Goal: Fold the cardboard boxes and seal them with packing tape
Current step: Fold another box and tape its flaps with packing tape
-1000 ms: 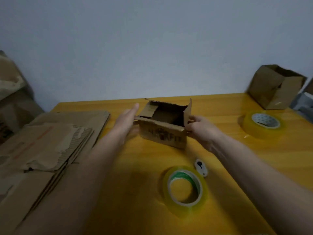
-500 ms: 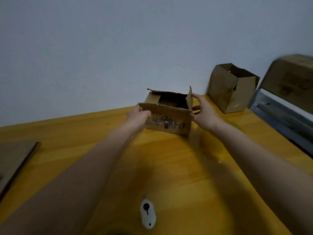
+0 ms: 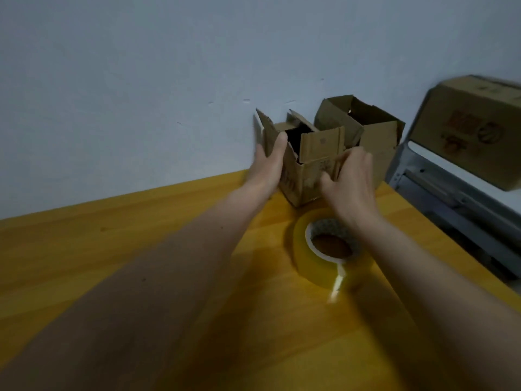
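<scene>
A roll of clear packing tape (image 3: 328,251) is lying flat on the yellow wooden counter (image 3: 141,249), nearest the camera, with a loose tail of tape trailing off its near edge. Just beyond it, 2 forearms are reaching out to a small open cardboard box (image 3: 307,165) that is standing near the counter's far edge, close to the wall. The left hand (image 3: 267,165) is pressing against the box's left side, fingers fairly straight and the thumb lying along the top edge, so its grip is wide. The right hand (image 3: 351,184) is holding the box's right front corner, fingers curled over the wall below an upright flap. Behind and just beside it, a second open box (image 3: 375,136) is sitting. Farther right, a printed carton (image 3: 473,131) is resting on a grey metal rack (image 3: 451,198).
</scene>
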`<state>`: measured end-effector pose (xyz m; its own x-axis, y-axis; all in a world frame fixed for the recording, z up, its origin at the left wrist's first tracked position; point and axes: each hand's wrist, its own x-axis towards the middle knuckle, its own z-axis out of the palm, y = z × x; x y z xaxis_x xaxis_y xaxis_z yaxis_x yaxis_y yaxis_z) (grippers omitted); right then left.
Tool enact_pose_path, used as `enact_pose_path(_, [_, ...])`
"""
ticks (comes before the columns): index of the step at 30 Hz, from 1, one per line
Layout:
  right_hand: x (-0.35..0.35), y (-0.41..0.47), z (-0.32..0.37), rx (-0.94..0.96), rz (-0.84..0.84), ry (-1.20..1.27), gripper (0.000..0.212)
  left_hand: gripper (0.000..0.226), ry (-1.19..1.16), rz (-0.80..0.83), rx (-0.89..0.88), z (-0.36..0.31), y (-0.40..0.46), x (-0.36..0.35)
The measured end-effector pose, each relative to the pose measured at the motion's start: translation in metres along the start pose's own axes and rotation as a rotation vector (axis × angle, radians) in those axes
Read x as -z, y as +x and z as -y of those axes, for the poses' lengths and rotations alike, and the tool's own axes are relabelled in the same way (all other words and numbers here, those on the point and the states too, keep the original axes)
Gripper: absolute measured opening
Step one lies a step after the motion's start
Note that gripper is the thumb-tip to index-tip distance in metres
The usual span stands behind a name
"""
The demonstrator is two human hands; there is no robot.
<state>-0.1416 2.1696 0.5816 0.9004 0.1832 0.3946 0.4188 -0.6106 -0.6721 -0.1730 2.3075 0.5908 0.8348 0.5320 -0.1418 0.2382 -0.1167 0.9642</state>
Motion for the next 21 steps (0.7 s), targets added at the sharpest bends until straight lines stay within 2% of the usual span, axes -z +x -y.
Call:
enact_pose_path(3, [-0.004,0.019,-0.010,-0.202,0.133,0.134,0.047,0.098,-0.032,0.007,-0.005,0.000,0.007,-0.012])
enact_pose_path(5, [-0.008,0.022,-0.016,-0.210,0.235,0.193,0.051,0.096,-0.047,0.069,-0.021,0.000,0.010,-0.020])
enact_pose_path(11, [-0.004,0.023,-0.034,-0.150,0.173,0.098,0.037,0.077,-0.014,0.158,-0.066,0.001,0.013,-0.035])
enact_pose_path(15, [0.006,0.025,-0.034,-0.159,0.211,0.115,0.039,0.083,0.009,0.195,0.003,0.000,0.003,-0.031])
enact_pose_path(18, [0.017,0.014,-0.029,-0.141,0.244,0.039,0.041,0.088,0.301,0.129,-0.056,0.004,-0.014,-0.011])
enact_pose_path(21, [0.027,-0.009,-0.015,-0.069,0.212,-0.073,0.035,0.080,0.592,0.056,-0.090,0.016,-0.046,0.026])
